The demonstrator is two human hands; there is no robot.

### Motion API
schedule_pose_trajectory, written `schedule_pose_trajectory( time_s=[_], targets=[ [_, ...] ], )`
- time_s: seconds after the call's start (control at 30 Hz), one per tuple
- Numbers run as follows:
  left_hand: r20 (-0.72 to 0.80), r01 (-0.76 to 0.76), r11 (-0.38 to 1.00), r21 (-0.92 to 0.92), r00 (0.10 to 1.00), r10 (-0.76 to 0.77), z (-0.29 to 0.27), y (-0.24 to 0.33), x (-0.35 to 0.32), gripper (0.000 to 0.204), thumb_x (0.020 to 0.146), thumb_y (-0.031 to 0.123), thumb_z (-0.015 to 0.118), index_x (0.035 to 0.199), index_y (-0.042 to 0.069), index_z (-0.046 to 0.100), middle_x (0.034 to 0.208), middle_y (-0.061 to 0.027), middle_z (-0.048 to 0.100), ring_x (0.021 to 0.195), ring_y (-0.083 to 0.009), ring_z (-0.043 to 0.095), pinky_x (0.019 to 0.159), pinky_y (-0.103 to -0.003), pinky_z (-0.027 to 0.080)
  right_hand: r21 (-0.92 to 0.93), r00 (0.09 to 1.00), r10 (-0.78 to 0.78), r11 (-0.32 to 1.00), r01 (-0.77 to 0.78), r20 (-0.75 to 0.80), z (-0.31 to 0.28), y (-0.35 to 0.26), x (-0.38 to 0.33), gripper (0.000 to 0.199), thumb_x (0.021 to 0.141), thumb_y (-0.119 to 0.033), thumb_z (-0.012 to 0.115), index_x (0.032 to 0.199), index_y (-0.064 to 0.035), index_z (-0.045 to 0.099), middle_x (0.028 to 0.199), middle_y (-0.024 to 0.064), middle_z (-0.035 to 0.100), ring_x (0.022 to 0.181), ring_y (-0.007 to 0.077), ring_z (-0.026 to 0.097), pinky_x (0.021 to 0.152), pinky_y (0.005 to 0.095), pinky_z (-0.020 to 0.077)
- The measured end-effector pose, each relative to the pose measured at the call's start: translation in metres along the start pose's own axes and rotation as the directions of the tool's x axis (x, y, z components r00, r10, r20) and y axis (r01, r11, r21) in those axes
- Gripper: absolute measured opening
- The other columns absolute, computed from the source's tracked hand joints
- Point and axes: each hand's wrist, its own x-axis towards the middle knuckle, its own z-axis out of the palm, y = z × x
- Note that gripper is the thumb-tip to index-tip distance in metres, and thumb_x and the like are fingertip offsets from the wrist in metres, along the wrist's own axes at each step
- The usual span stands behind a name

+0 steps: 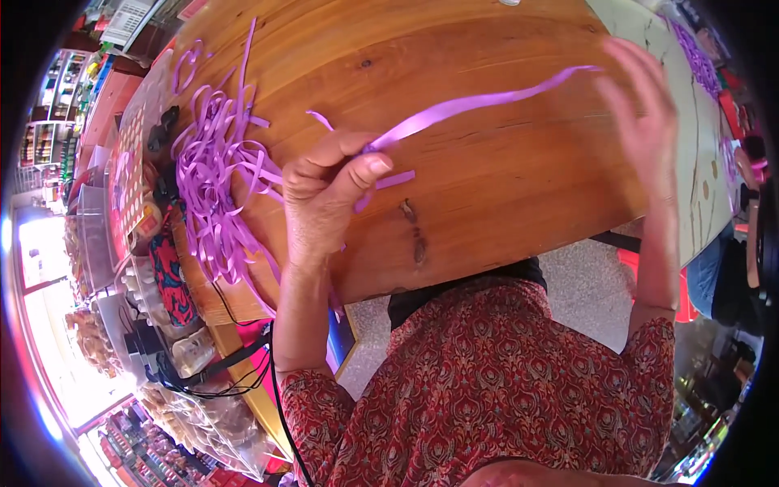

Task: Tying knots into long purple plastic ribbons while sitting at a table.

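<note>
My left hand is closed in a pinch on a purple ribbon, above the wooden table. A small knot or gathered spot shows at its fingertips, and short ribbon tails hang below and behind the hand. From the pinch the long strip stretches to the right, its thin end near the fingers of my right hand. That hand is blurred by motion; its fingers look stretched and apart, and the ribbon's tip appears just clear of them. Left of my left hand lies a tangled heap of purple ribbons, some trailing over the table's edge.
A pale marble-patterned table adjoins on the right, with more purple ribbons at its far side. Another person's arm shows there. Black cables, plastic bags and a red-and-blue patterned cloth crowd the left side.
</note>
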Motion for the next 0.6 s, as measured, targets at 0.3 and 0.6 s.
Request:
schedule_pose_trajectory(
  time_s=[0.3,0.6],
  targets=[
    [0.169,0.129,0.988,-0.084,0.979,-0.113,0.028,0.005,-0.012,0.025,0.089,0.027,0.059,0.094,0.004,0.067,0.063,0.0025,0.051,0.057,-0.0042,0.044,0.052,-0.020,0.035,0.500,0.889,-0.457,0.778,0.381,0.033,0.036,-0.106,0.018,0.047,0.062,-0.016,0.075,0.107,-0.0077,0.062,0.112,0.0070,0.058,0.094,0.0236,0.056,0.077,0.0361,0.0444],
    [0.173,0.371,0.929,-0.015,0.916,-0.363,0.041,0.025,-0.016,0.037,0.094,0.034,0.047,0.102,0.002,0.063,0.068,0.0025,0.049,0.060,-0.0042,0.043,0.055,-0.019,0.036,0.532,0.904,-0.428,0.761,0.372,-0.021,0.039,-0.097,0.010,0.026,0.064,-0.010,0.075,0.087,-0.0032,0.065,0.086,0.0060,0.062,0.078,0.0222,0.058,0.067,0.0334,0.0456]
  ],
)
